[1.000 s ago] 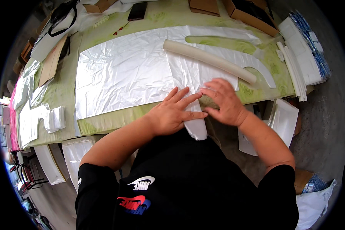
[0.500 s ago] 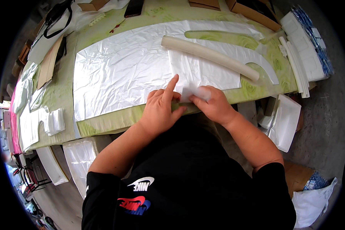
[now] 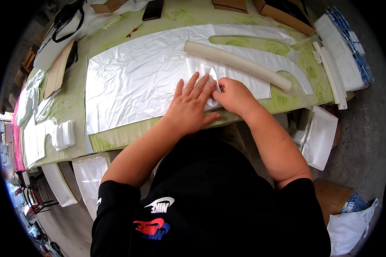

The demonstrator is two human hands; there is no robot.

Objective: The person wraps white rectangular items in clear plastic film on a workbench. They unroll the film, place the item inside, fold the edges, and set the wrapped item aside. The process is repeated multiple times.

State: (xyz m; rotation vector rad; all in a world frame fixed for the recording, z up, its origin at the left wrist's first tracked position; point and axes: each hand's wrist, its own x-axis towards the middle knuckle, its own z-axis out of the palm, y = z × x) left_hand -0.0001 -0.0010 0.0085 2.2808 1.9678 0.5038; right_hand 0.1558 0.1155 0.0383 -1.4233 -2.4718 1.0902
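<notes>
At the far left end of the counter [image 3: 77,107], well away from the large white sheet [image 3: 137,85], some small white cut pieces [image 3: 51,135] are lying in a loose pile. The sheet itself is spreading flat over the middle of the counter, shiny and full of fine wrinkles, so it is looking thin, light and soft, perhaps a little slippery, and likely to crease or tear if it is pulled hard. The left hand [image 3: 191,105] is lying flat on the near right part of the sheet, its fingers [image 3: 197,85] stretched out and slightly apart, pressing the sheet down and gripping nothing. Just to the right of it, touching it, the right hand [image 3: 233,96] is resting on the same edge with the fingers curled together; whether they are pinching the sheet I cannot tell. In my judgement the best place to take hold is this near edge, with flat palms or a gentle pinch. Behind both hands a long cream roll [image 3: 238,64] is lying slantwise on the sheet, and further right a stack of white strips [image 3: 330,73] is sitting at the end of the counter.
</notes>
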